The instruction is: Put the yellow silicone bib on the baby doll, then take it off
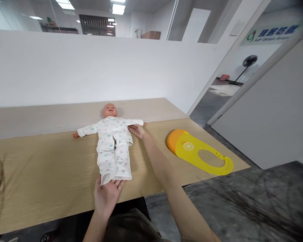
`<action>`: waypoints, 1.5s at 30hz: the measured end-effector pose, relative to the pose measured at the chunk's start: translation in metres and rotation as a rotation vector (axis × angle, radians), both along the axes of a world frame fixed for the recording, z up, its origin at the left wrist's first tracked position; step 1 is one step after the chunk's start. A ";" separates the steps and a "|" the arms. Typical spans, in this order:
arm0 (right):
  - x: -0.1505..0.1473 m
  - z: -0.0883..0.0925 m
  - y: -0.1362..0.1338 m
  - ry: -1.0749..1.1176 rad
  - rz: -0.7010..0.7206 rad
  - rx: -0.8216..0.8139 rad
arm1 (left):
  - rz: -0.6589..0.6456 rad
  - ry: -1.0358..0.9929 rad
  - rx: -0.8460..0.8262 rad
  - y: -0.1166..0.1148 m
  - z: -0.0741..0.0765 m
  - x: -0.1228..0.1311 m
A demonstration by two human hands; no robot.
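Note:
A baby doll (111, 129) in white patterned pajamas lies on its back on the table, head toward the wall and arms spread out. My left hand (107, 196) is palm up at the trouser cuffs (116, 176). Its fingers stretch flat beneath the cuffs and its thumb lies along their left side; the fingertips are partly hidden. Under the doll's sleeve on the right, my right hand (137, 131) touches the side of its body, fingers extended and partly covered by the doll.
A yellow bib (192, 158) with an orange pocket lies on the right of the table (53, 174). Behind stands a white wall (78, 70) with glass above. To the right, past the table's edge, are a grey door panel (275, 111), a doorway and a standing fan (249, 60).

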State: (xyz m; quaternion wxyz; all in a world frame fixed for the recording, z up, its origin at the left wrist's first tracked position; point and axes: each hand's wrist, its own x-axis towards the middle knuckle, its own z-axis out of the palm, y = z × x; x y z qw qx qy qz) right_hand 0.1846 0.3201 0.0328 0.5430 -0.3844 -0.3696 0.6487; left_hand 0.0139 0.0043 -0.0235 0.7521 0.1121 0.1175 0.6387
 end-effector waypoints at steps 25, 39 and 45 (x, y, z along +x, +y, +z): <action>0.020 -0.039 -0.147 -0.629 -0.214 0.370 | 0.593 1.290 0.057 -0.075 0.016 0.032; 0.020 -0.040 -0.143 -0.728 -0.201 0.397 | 0.932 2.617 0.667 -0.044 0.000 0.015; 0.020 -0.037 -0.147 -0.754 -0.173 0.413 | 0.882 2.628 0.614 -0.048 0.004 0.017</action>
